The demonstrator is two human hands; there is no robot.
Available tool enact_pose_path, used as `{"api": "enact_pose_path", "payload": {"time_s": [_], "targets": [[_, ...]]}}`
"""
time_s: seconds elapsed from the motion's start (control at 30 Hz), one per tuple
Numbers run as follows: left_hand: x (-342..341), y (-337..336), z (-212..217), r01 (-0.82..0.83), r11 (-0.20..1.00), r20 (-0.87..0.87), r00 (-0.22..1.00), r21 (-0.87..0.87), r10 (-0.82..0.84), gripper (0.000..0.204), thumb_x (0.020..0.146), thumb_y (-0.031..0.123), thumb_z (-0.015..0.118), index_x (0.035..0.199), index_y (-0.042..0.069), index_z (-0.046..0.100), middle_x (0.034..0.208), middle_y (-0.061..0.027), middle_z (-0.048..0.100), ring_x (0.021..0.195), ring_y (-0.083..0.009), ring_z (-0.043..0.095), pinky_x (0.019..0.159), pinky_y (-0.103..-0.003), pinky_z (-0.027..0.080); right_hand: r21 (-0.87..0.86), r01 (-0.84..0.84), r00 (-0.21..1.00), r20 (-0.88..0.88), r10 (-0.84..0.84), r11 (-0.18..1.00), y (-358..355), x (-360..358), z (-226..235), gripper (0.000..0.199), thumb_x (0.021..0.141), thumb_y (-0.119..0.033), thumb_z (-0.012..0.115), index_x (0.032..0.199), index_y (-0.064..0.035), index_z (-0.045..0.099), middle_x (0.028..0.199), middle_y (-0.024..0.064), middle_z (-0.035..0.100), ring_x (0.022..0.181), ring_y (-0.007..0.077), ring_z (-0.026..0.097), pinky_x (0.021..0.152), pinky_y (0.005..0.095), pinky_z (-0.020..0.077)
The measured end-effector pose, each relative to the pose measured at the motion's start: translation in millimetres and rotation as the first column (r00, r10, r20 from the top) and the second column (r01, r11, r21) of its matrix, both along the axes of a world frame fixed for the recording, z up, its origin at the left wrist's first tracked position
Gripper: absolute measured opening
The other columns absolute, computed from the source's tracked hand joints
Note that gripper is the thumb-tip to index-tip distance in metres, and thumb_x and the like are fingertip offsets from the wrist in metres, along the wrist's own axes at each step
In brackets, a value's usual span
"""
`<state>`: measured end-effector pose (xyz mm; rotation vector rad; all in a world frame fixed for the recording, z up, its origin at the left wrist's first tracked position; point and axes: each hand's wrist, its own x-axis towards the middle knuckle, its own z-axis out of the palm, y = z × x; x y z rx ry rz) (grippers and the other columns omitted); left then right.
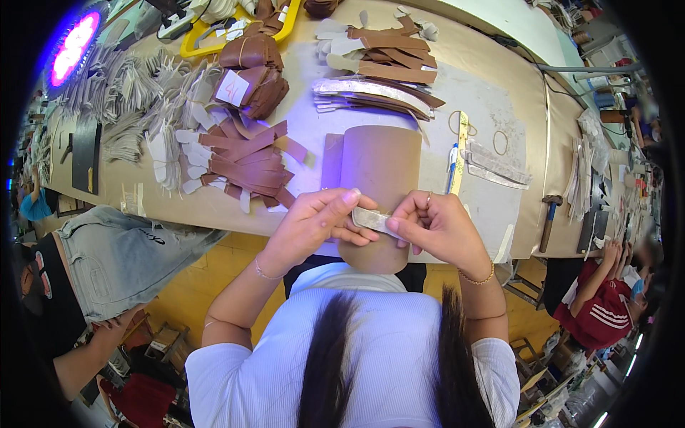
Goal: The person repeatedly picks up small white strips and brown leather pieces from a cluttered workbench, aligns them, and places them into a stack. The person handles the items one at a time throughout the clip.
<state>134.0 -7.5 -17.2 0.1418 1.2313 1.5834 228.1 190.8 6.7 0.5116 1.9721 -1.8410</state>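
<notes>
Between my two hands is a short pale grey strip (372, 220) with a rounded left end, held over a brown curved work form (382, 164). My left hand (325, 217) has its thumb raised and its fingers under the strip's rounded end. At the strip's other end, my right hand (432, 222) pinches it between thumb and fingers. Left of the form lies a fanned pile of brown leather strips (246, 160) with pale ends. Beyond the form sits a stack of curved strips (374, 96), the top one pale.
A yellow ruler (461, 153) and a blue-white pen (452, 162) lie right of the form, near clear curved strips (496, 165). A hammer (551, 221) rests farther right. Bundled brown leather pieces (253, 75) and a yellow tray (285, 28) are at the back left. A person in jeans (118, 257) is at left.
</notes>
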Motion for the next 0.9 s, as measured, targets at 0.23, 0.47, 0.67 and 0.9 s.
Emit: {"api": "enact_pose_path", "payload": {"time_s": [0.23, 0.47, 0.67, 0.9], "targets": [[0.3, 0.7, 0.8, -0.018, 1.0, 0.004, 1.0, 0.003, 0.018, 0.034, 0.098, 0.022, 0.049, 0.11, -0.009, 0.056, 0.094, -0.0176, 0.065, 0.083, -0.0223, 0.069, 0.073, -0.028, 0.058, 0.02, -0.017, 1.0, -0.009, 0.017, 1.0, 0.7, -1.1, 0.6, 0.02, 0.086, -0.017, 0.067, 0.079, 0.0013, 0.062, 0.059, 0.0015, 0.06, 0.047, 0.0057, 0.055, 0.044, 0.0199, 0.0438], [1.7, -0.6, -4.9, 0.004, 1.0, 0.017, 1.0, 0.003, -0.004, 0.025, 0.091, 0.004, 0.059, 0.113, -0.008, 0.055, 0.094, -0.0141, 0.066, 0.085, -0.0185, 0.068, 0.075, -0.026, 0.057, 0.019, -0.011, 1.0, -0.018, 0.011, 1.0, 0.3, -0.7, -0.3, 0.021, 0.085, -0.018, 0.067, 0.079, 0.0012, 0.062, 0.059, 0.0018, 0.061, 0.048, 0.0059, 0.056, 0.045, 0.02, 0.0441], [6.1, 1.1, -2.9, -0.052, 0.999, -0.007, 0.999, -0.005, 0.052, 0.025, 0.089, 0.001, 0.06, 0.111, -0.01, 0.055, 0.089, -0.019, 0.067, 0.081, -0.0222, 0.069, 0.071, -0.028, 0.058, 0.05, -0.009, 1.0, -0.016, 0.01, 0.999, -0.5, 0.6, -1.8, 0.021, 0.085, -0.018, 0.067, 0.078, 0.0011, 0.062, 0.059, 0.002, 0.06, 0.048, 0.0056, 0.056, 0.046, 0.02, 0.0443], [6.3, 1.3, -3.8, -0.057, 0.998, -0.027, 0.998, 0.012, 0.058, 0.024, 0.089, 0.001, 0.06, 0.11, -0.011, 0.055, 0.089, -0.0192, 0.067, 0.081, -0.0224, 0.069, 0.07, -0.028, 0.058, 0.002, 0.008, 1.0, -0.02, -0.008, 1.0, -0.4, 1.6, -1.5, 0.02, 0.085, -0.017, 0.067, 0.079, 0.0013, 0.062, 0.06, 0.0016, 0.061, 0.05, 0.0052, 0.055, 0.047, 0.0199, 0.0445]]}}
